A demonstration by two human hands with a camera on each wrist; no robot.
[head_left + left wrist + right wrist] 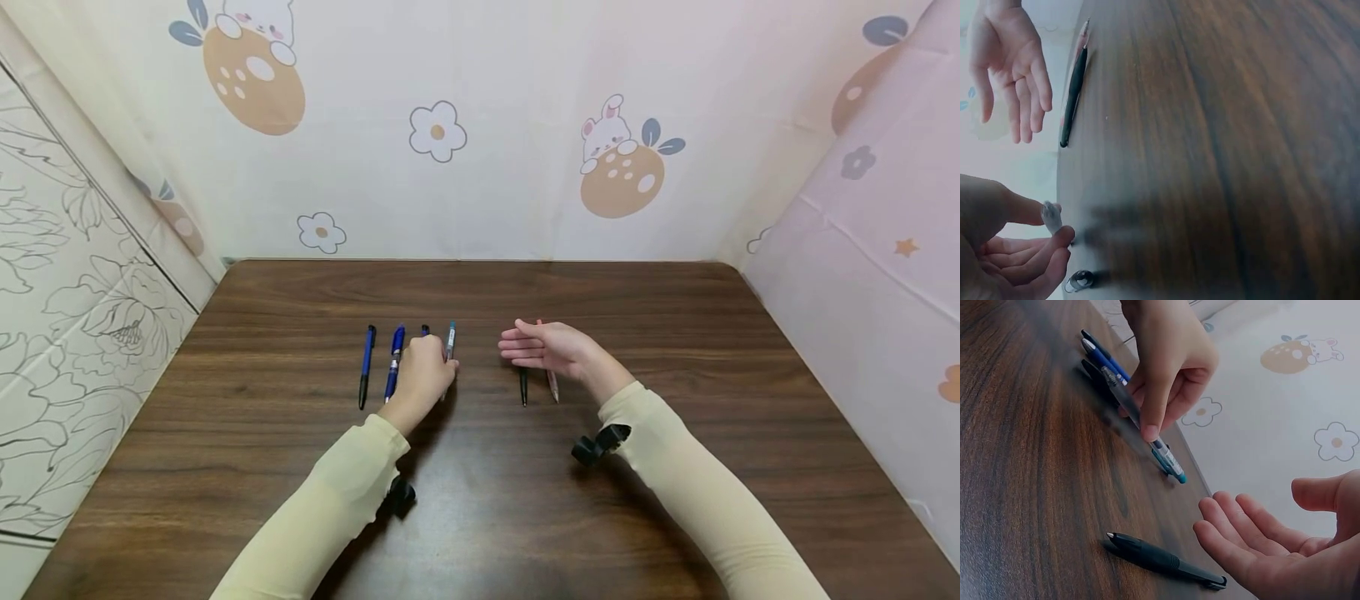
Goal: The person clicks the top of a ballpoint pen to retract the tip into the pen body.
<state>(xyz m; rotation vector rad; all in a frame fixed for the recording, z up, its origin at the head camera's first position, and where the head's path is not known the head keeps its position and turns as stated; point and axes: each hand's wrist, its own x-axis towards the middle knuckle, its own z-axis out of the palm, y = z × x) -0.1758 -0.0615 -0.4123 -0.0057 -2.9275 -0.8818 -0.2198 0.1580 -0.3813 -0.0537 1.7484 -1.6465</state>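
While left fingers (1049, 251) pinch, teal-ended pen (1125, 397) between them, right fingers (1225, 548) extended, near a black pen (1155, 558)

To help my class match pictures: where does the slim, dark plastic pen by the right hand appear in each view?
Head: the slim, dark plastic pen lies right of centre, partly hidden by the right hand.
Left wrist: the pen is at upper left.
Right wrist: the pen is at bottom centre.
Shared landmark: that right hand, fingers extended.
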